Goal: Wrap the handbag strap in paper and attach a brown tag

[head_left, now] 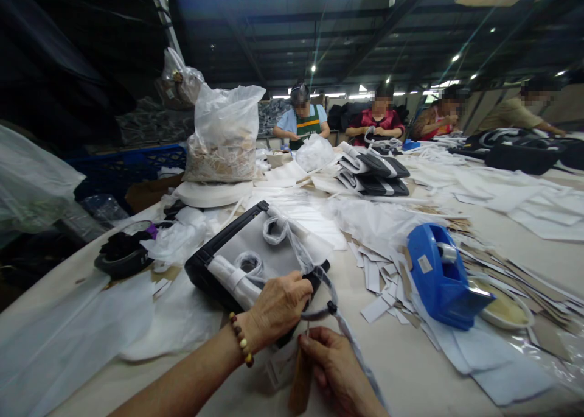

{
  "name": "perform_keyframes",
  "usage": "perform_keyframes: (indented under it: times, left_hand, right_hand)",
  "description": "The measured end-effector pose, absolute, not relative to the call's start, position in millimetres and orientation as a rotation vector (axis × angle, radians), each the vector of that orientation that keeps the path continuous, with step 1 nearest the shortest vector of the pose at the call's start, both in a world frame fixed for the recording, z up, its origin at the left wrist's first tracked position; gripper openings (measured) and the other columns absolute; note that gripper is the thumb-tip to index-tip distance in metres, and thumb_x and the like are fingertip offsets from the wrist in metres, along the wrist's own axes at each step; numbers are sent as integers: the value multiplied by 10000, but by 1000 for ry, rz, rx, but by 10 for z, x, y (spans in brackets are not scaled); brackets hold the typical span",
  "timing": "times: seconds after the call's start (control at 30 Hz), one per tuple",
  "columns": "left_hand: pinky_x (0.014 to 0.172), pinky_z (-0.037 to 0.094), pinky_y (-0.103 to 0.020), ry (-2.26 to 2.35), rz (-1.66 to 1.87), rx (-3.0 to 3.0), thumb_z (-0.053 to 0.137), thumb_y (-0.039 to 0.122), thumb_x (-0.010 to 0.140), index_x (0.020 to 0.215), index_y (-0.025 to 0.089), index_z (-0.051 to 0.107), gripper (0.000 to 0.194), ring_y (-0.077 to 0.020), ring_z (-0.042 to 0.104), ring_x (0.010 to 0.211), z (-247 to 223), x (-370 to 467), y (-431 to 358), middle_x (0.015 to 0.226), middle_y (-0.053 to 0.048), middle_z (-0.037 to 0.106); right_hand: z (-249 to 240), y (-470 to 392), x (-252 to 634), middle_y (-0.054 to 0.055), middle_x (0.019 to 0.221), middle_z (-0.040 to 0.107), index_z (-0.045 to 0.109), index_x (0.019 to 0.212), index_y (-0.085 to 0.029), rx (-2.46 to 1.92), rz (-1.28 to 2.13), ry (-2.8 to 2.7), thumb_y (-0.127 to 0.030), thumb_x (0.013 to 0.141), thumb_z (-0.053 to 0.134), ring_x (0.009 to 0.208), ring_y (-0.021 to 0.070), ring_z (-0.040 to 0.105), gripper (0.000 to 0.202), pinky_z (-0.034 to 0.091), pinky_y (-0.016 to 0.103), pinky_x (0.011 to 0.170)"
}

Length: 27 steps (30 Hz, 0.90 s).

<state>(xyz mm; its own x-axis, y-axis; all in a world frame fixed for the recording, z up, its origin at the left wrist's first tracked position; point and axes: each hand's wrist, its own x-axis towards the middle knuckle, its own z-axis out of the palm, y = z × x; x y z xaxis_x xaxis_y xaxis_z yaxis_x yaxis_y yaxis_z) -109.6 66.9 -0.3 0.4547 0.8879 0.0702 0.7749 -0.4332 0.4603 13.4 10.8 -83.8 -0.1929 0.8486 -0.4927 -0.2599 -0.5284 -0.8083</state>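
A black bag (203,240) with white wrapping on its face lies tilted on the table, two wrapped rings or coils on it. My left hand (278,307), with a beaded bracelet at the wrist, is closed at the bag's near right corner; what its fingers grip is hidden. Just to the right and nearer, my right hand (335,365) pinches a brown tag (301,383) by its upper end, where a thin cord runs upward. A wrapped strap (351,332) passes from the bag over the right hand's side. Clear plastic hangs beside the tag.
A blue tape dispenser (433,277) stands at the right near a round dish (506,307) and scattered paper strips. A black bowl (121,252) sits left. Stacked black bags (374,173) and several people are beyond.
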Motion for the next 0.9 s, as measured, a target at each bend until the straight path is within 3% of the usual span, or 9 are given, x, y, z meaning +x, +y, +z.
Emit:
perform_keyframes:
  times: [0.1, 0.2, 0.3, 0.37, 0.43, 0.57, 0.67, 0.9]
  left_hand:
    - [613, 303, -243, 1360, 603, 2165, 448, 113, 806, 665, 156, 572, 192, -116, 428, 635, -15, -1023, 675, 692, 2, 463]
    - [605, 365, -223, 1268, 738, 1905, 475, 155, 756, 722, 156, 594, 124, -110, 488, 628, -4, -964, 684, 735, -14, 548]
    - [448, 331, -199, 1182, 785, 1618, 471, 255, 741, 764, 141, 590, 166, -89, 425, 435, -20, -932, 688, 529, 18, 508]
    - [399, 289, -186, 1152, 828, 1465, 479, 316, 727, 743, 138, 571, 201, -81, 389, 384, -41, -929, 693, 455, 35, 468]
    - [381, 266, -174, 1142, 899, 1353, 504, 345, 688, 726, 145, 537, 206, -61, 379, 378, -55, -939, 697, 528, 17, 532]
    - [363, 232, -160, 1162, 1029, 1271, 565, 351, 644, 709, 150, 521, 215, -39, 337, 366, -73, -973, 663, 520, 49, 497]
    - [379, 255, -160, 1190, 1113, 1292, 588, 348, 667, 708, 145, 545, 212, -49, 348, 375, -137, -972, 577, 442, 78, 423]
    - [422, 323, -175, 1246, 1321, 1240, 535, 388, 751, 751, 158, 530, 231, -70, 401, 422, -353, -852, 377, 477, 66, 445]
  right_hand:
    - [-934, 126, 150, -84, 373, 445, 543, 572, -181, -1223, 1826, -709, -497, 476, 756, 262, 17, 229, 393, 81, 195, 303]
    - [-1003, 135, 155, -44, 450, 547, 586, 563, -175, -1138, 1849, -660, -448, 432, 803, 348, 53, 410, 372, 276, 190, 367]
    - [-987, 142, 173, 3, 573, 643, 649, 591, -172, -1066, 1891, -639, -389, 441, 821, 518, 116, 566, 315, 421, 237, 553]
    - [-931, 149, 202, 16, 619, 669, 687, 638, -171, -1049, 1932, -662, -341, 479, 818, 570, 141, 598, 267, 437, 259, 614]
    - [-852, 157, 240, 15, 635, 678, 708, 679, -172, -1059, 1951, -705, -312, 510, 810, 605, 156, 611, 242, 438, 268, 644]
    - [-698, 158, 297, -5, 598, 655, 691, 639, -173, -1116, 1952, -782, -322, 539, 801, 557, 129, 579, 211, 409, 239, 580]
    - [-664, 133, 268, 0, 602, 650, 668, 642, -165, -1064, 2002, -729, -361, 546, 805, 551, 133, 578, 258, 419, 253, 590]
    - [-807, 17, 20, -18, 695, 617, 655, 756, -219, -731, 1966, -560, -425, 655, 737, 746, 164, 579, 244, 408, 259, 683]
